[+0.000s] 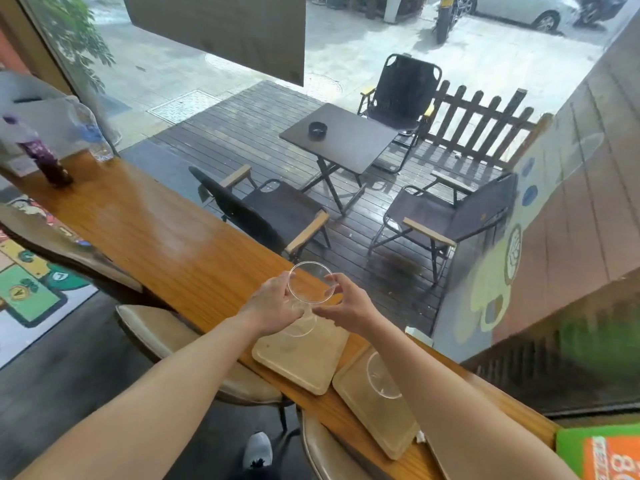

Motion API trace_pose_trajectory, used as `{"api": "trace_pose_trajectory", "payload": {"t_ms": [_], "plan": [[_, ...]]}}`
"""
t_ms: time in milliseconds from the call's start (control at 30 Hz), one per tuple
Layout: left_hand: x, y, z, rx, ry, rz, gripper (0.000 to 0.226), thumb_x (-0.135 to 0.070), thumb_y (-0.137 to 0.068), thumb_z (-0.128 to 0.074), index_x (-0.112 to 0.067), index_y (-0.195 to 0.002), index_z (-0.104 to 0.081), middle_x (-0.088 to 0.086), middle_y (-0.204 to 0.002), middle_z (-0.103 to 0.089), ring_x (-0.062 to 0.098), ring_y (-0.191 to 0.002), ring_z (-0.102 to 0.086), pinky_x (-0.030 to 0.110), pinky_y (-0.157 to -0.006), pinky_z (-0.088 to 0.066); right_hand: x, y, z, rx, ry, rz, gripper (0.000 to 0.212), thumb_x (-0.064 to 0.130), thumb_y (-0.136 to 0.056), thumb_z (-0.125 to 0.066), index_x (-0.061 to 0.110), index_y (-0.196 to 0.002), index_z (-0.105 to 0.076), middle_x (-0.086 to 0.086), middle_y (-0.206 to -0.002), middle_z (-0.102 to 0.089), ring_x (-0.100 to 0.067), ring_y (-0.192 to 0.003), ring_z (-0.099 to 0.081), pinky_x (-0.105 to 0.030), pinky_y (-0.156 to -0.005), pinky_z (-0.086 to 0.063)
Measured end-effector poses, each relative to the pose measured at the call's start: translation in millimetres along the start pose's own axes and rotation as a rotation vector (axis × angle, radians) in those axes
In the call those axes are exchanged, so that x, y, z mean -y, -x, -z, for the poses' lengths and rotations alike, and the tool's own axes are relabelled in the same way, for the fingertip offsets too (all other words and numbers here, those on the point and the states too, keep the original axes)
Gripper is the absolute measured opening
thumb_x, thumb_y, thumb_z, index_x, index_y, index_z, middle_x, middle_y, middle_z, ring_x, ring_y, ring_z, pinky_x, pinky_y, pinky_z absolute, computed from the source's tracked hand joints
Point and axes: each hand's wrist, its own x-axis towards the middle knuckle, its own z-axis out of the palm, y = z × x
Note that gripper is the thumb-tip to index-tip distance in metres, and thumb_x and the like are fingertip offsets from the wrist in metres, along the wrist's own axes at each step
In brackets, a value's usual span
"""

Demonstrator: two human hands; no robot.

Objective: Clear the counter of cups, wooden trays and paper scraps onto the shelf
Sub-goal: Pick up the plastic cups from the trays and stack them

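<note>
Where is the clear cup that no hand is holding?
In the head view, the free clear cup sits on the right wooden tray, low and right of centre, beside the other wooden tray on the counter.

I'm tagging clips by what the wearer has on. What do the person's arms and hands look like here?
The left forearm and right forearm are bare to the frame edge, with no sleeves in view. The left hand and right hand are ungloved; no watch, bracelet or ring shows.

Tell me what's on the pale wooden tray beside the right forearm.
One clear plastic cup stands on that pale wooden tray. The right forearm covers its right side, so anything there is hidden.
</note>
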Motion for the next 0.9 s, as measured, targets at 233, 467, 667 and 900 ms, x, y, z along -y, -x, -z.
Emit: {"api": "trace_pose_trajectory", "payload": {"t_ms": [233,467,667,900], "plan": [[28,-6,3,0.051,-0.017,0.005,0.074,-0.044,-0.08,-0.074,-0.03,-0.142,-0.036,-0.004,-0.135,-0.053,0.014,-0.114,-0.052,0.028,-0.084,-0.046,1,-14,-21,0.044,0.0,-0.073,0.072,0.029,-0.079,-0.082,0.027,-0.14,-0.043,0.004,-0.122,-0.057,-0.022,-0.104,-0.066,-0.043,-0.086,-0.06],[42,-15,-4,0.139,-0.008,-0.027,0.072,-0.037,-0.081,-0.075,-0.031,-0.138,-0.033,-0.004,-0.125,-0.055,0.014,-0.105,-0.054,0.024,-0.075,-0.043,-12,-15,-37,0.059,-0.027,-0.158,0.09,0.054,-0.068,-0.084,0.031,-0.143,-0.038,0.006,-0.128,-0.053,-0.018,-0.098,-0.067,-0.025,-0.065,-0.06],[54,-16,-12,0.194,-0.021,-0.006,0.077,-0.038,-0.079,-0.072,-0.03,-0.142,-0.03,-0.003,-0.13,-0.051,0.019,-0.11,-0.052,0.036,-0.09,-0.048,-26,-21,-56,0.007,0.095,-0.168,0.09,0.063,-0.068,-0.079,0.028,-0.142,-0.042,0.007,-0.13,-0.053,-0.016,-0.112,-0.057,-0.038,-0.092,-0.056],[57,-19,-24,0.217,-0.077,0.001,0.075,-0.046,-0.08,-0.068,-0.022,-0.144,-0.035,-0.001,-0.135,-0.039,0.024,-0.111,-0.054,0.039,-0.093,-0.048,-37,-26,-68,-0.072,0.166,-0.183,0.059,0.063,-0.073,-0.075,0.024,-0.114,-0.057,0.005,-0.106,-0.054,-0.019,-0.095,-0.054,-0.034,-0.081,-0.05]]}}
